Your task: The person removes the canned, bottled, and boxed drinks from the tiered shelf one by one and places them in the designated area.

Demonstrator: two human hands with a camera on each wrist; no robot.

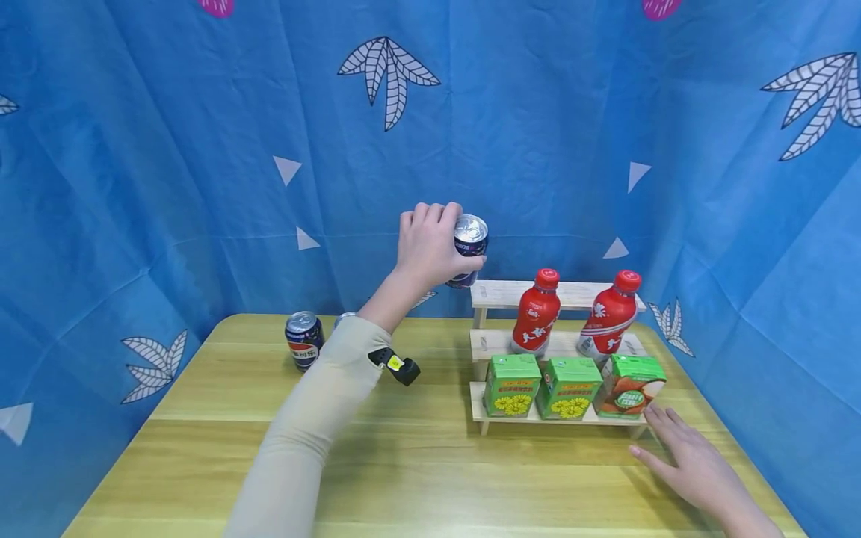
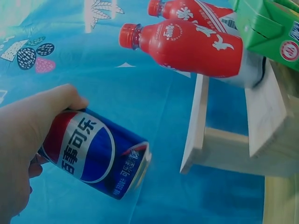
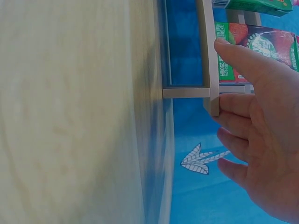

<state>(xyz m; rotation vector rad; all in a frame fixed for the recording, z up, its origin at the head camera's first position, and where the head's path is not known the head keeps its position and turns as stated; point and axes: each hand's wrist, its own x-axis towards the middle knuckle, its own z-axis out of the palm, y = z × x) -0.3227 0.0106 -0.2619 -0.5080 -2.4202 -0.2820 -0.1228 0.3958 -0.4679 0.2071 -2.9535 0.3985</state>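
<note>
My left hand [image 1: 429,245] grips a dark blue cola can [image 1: 471,230], thumb on one side and fingers on the other. The can is up in the air by the left end of the top tier of a wooden three-tier rack [image 1: 507,294]. In the left wrist view the can [image 2: 96,154] hangs tilted, its base apart from the wood. At the rack's front right corner is my right hand [image 1: 696,465], fingers loosely extended, beside a green and brown drink carton [image 1: 628,390]. Whether its fingertips touch the rack or carton, I cannot tell.
Two red bottles [image 1: 536,317] stand on the middle tier. Green drink cartons [image 1: 513,388] line the bottom tier. At the table's back left stands another cola can [image 1: 304,342]; a further can [image 1: 345,316] is mostly hidden behind my left forearm. Blue curtain [image 1: 222,149] surrounds the table.
</note>
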